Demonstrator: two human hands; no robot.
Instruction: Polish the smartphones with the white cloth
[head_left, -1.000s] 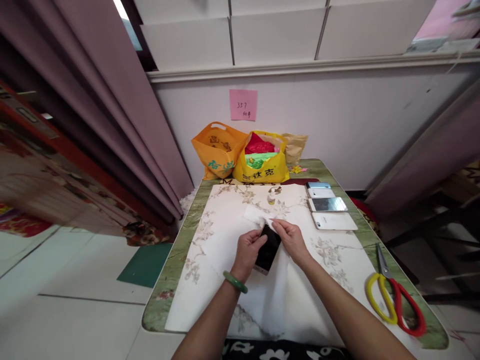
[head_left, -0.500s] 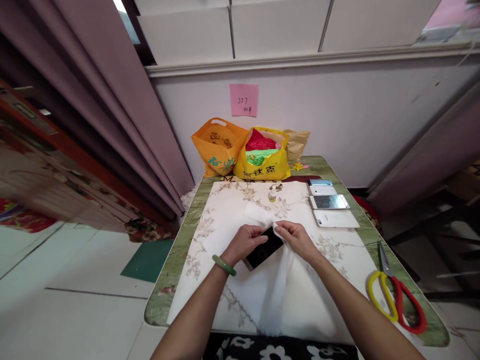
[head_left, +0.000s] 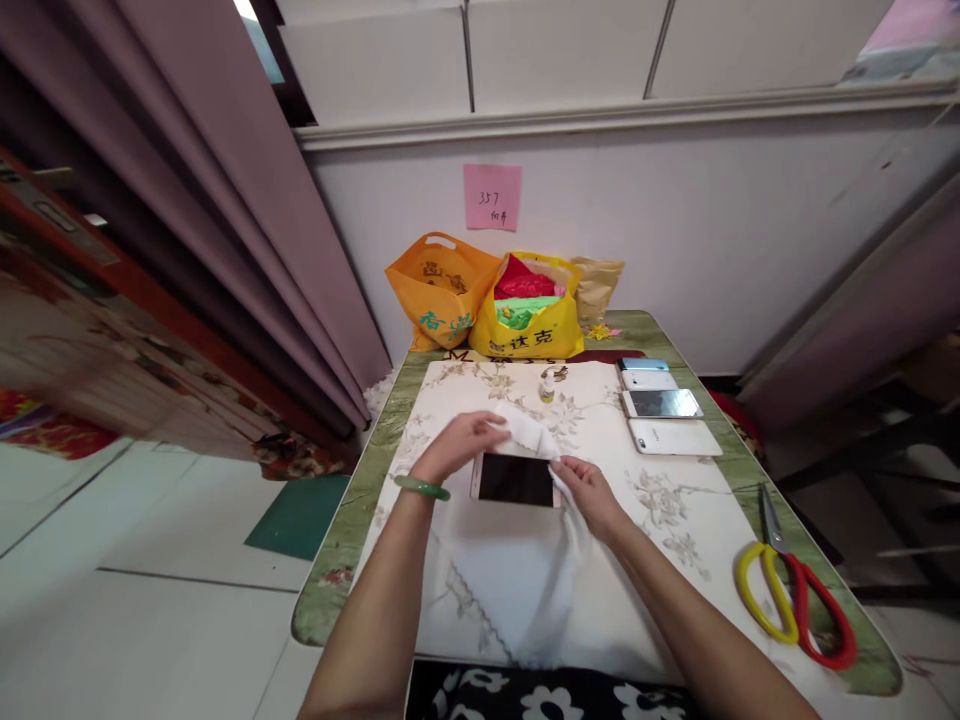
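Note:
A smartphone [head_left: 517,480] with a dark screen and pale frame lies face up on a thin white cloth [head_left: 517,575]. My right hand [head_left: 589,490] pinches a bunched part of this cloth at the phone's upper right corner. Above the phone's upper left, my left hand [head_left: 461,440] has its fingers apart, fingertips at the left end of the cloth's folded strip. It is off the phone, and a green bangle circles its wrist. Just beyond the cloth stands a small clear bottle [head_left: 547,387].
Several phones [head_left: 664,404] lie in a column at the right. Scissors [head_left: 780,560] with yellow and red handles rest near the right edge. An orange bag [head_left: 442,295], a yellow bag [head_left: 525,320] and a tan pouch [head_left: 598,288] stand at the back of the table.
My left hand has let go of the phone and moved up and left to the cloth. The phone has turned from slanted to nearly level. My right hand keeps its pinch on the cloth.

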